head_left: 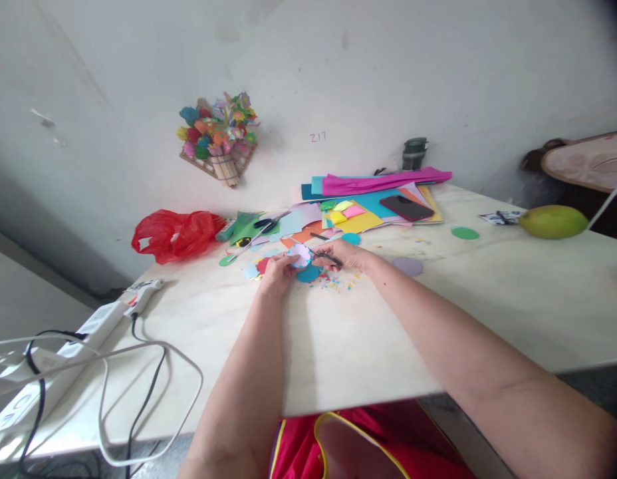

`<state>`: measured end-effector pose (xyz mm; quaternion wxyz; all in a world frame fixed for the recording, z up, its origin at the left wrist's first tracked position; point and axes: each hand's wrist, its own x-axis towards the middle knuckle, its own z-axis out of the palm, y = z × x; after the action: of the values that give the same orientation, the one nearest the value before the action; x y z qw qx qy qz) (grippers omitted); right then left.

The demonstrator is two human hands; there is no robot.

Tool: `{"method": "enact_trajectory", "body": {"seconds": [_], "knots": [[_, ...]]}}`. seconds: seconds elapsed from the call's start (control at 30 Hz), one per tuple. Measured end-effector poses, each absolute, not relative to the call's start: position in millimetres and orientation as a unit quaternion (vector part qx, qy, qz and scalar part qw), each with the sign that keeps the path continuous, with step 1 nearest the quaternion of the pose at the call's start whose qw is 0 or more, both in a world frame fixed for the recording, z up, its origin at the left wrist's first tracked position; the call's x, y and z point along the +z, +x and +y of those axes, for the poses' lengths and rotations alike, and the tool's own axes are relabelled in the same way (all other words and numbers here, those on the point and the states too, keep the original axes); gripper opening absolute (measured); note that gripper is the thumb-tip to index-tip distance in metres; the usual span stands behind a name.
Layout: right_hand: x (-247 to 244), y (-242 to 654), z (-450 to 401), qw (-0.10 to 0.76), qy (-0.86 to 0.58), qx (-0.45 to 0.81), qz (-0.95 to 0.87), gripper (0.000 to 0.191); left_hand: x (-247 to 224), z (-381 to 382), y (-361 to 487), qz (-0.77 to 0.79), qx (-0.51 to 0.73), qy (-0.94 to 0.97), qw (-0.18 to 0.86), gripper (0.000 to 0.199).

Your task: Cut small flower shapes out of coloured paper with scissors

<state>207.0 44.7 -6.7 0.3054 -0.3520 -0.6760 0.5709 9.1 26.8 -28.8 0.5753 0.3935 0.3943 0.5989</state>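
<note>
- Fingers [289, 260] of the left hand [276, 274] pinched a scalloped paper piece [299, 255], lilac with blue at its rim, over the middle of the bench [338, 359], between its near and far edges.
- Fingers of the right hand [344, 254] were closed around dark-handled scissors [331, 259], blades pointing at the piece; whether they touched it could not be told.
- A blue disc [308, 274] lay just below the piece, with small scraps [338, 284] beside it, toward the near edge.
- Second scissors [265, 225] rested toward the far edge, on green sheets.
- A red plastic bag [176, 236] sat near the far left corner.
- A phone [407, 207] lay on stacked sheets [373, 213] by the far edge.
- A power strip [102, 318] ran along the left edge.
</note>
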Motion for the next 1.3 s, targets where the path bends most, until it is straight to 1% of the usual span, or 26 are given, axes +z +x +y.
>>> {"method": "enact_trajectory", "body": {"seconds": [0.27,0.6,0.87,1.1,1.3], "knots": [[-6.8,210.4,48.2,0.292,-0.355,0.555,-0.693,0.035,-27.3,25.2,9.3,0.401,0.595,0.395,0.573,0.021],[-9.0,211.5,49.1,0.301,-0.348,0.558,-0.691,0.028,-26.7,26.4,9.6,0.401,0.605,0.381,0.573,0.019],[-9.5,211.2,51.0,0.29,-0.359,0.557,-0.69,0.033,-29.9,28.4,8.8,0.393,0.616,0.374,0.571,0.023],[-5.8,211.8,46.4,0.312,-0.376,0.561,-0.668,0.02,-30.4,28.7,7.9,0.394,0.607,0.388,0.57,0.022],[-8.6,212.1,52.8,0.359,-0.37,0.556,-0.652,0.028,-26.9,23.8,10.1,0.398,0.578,0.426,0.571,0.023]]}}
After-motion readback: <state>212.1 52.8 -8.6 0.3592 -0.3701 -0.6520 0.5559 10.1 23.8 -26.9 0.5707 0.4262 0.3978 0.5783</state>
